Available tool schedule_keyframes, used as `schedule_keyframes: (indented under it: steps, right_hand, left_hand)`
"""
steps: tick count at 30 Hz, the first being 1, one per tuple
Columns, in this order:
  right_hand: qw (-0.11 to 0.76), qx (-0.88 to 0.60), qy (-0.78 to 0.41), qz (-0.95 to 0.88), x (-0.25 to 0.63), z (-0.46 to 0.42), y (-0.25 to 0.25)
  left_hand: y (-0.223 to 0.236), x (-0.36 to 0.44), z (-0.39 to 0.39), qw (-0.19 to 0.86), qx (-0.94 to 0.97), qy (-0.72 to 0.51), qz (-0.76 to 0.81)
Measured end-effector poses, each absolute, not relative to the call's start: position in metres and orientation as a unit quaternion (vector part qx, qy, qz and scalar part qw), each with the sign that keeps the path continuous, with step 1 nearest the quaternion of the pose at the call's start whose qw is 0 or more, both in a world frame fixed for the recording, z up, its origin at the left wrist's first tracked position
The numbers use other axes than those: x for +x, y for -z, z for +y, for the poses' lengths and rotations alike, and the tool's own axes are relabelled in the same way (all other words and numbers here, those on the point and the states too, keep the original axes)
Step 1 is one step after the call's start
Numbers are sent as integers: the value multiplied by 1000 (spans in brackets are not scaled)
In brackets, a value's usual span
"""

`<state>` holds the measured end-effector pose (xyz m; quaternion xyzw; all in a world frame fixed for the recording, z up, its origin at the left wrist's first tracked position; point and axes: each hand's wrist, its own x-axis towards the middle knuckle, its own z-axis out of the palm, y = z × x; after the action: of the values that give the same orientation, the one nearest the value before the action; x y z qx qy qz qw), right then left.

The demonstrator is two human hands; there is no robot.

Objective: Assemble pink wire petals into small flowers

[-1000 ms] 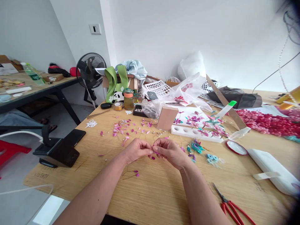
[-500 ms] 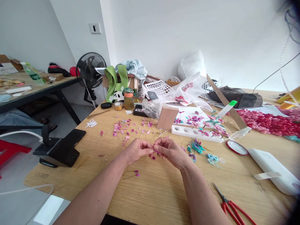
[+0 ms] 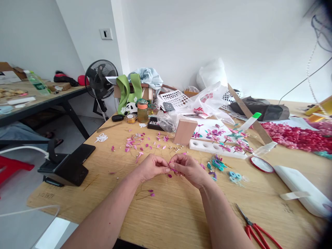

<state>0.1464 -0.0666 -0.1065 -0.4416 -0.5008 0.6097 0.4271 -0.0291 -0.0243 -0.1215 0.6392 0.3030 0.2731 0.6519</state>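
Over the middle of the wooden table (image 3: pixel 166 214), my left hand (image 3: pixel 154 168) and my right hand (image 3: pixel 187 168) meet at the fingertips. Both pinch a small magenta petal (image 3: pixel 173 169), mostly covered by the fingers. Just below them shows another dark magenta petal (image 3: pixel 169 176); whether it joins the pinched one I cannot tell. Two wired petals (image 3: pixel 151 194) lie on the wood nearer to me. Beyond my hands, loose pink petals (image 3: pixel 133 141) and thin wires are scattered, with small pearl beads (image 3: pixel 178 149) beside them.
A wooden block (image 3: pixel 185 131) stands behind my hands, by a white foam holder (image 3: pixel 204 145) with finished flowers. To the right are teal thread bundles (image 3: pixel 218 163), bobbins (image 3: pixel 235 176), a tape roll (image 3: pixel 261 164) and red-handled scissors (image 3: pixel 252 224). A black device (image 3: pixel 64 169) sits at left.
The fingertips have shifted very slightly while keeping their pinch. The camera view has tilted a little; the things on the table stay where they were.
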Motion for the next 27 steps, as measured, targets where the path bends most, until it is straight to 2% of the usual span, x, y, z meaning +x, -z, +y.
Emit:
schedule_keyframes:
  steps: [11,27]
  right_hand:
    - [426,-442,-605,-507,147,-68,103]
    - [440,-449,-602,-493,144,-67,105]
  left_hand:
    - [114,-29,-30,724,571,-242,302]
    - [123,-26,-27,672,616,-280,302]
